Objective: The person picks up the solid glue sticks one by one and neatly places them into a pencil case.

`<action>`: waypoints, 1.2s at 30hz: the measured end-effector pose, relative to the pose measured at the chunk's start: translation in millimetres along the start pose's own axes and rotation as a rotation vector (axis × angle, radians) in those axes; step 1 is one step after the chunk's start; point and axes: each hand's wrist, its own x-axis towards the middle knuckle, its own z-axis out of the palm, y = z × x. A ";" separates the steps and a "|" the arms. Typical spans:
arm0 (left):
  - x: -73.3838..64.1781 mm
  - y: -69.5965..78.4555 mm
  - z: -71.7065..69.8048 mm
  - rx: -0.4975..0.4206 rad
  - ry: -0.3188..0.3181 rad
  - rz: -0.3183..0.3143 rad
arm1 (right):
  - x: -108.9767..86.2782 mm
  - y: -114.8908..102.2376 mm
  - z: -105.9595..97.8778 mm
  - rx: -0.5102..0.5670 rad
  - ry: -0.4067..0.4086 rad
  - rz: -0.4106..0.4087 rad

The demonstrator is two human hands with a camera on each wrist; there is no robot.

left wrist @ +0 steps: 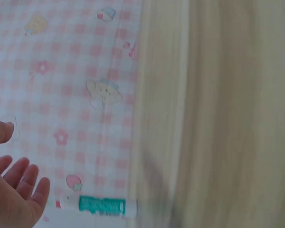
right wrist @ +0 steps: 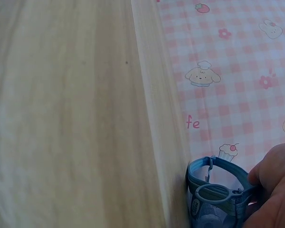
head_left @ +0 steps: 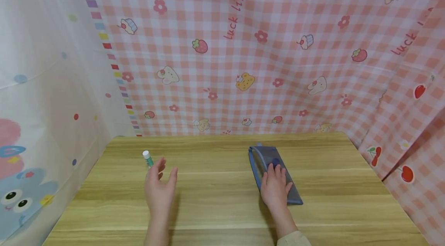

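Note:
A glue stick (head_left: 147, 159) with a white cap and green label stands upright at the left of the table. My left hand (head_left: 160, 186) hovers just in front of it, fingers loosely bent, thumb apart, nothing held. The left wrist view shows the same glue stick (left wrist: 102, 205) beyond the fingertips. On the right lies a blue-grey zippered pencil case (head_left: 265, 153), its mouth gaping along the left side. My right hand (head_left: 276, 186) lies over it, and in the right wrist view fingers and thumb pinch the rim beside the round zipper pull (right wrist: 213, 192). The case's inside is mostly hidden.
The wooden table (head_left: 215, 199) runs back to a pink checked curtain (head_left: 222, 64) with cartoon prints. A white printed sheet (head_left: 52, 83) hangs along the left side, and more checked cloth (head_left: 413, 122) on the right.

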 end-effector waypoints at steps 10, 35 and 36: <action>7.1 -20.5 -18.7 0.086 0.075 0.034 | 0.1 1.0 1.2 0.008 0.006 0.000; 26.6 -42.3 -48.6 0.019 -0.365 -0.369 | -1.8 -1.2 -0.7 0.019 0.036 -0.021; 27.3 -43.8 -48.6 0.004 -0.376 -0.382 | -1.8 -1.1 -0.6 0.018 0.035 -0.022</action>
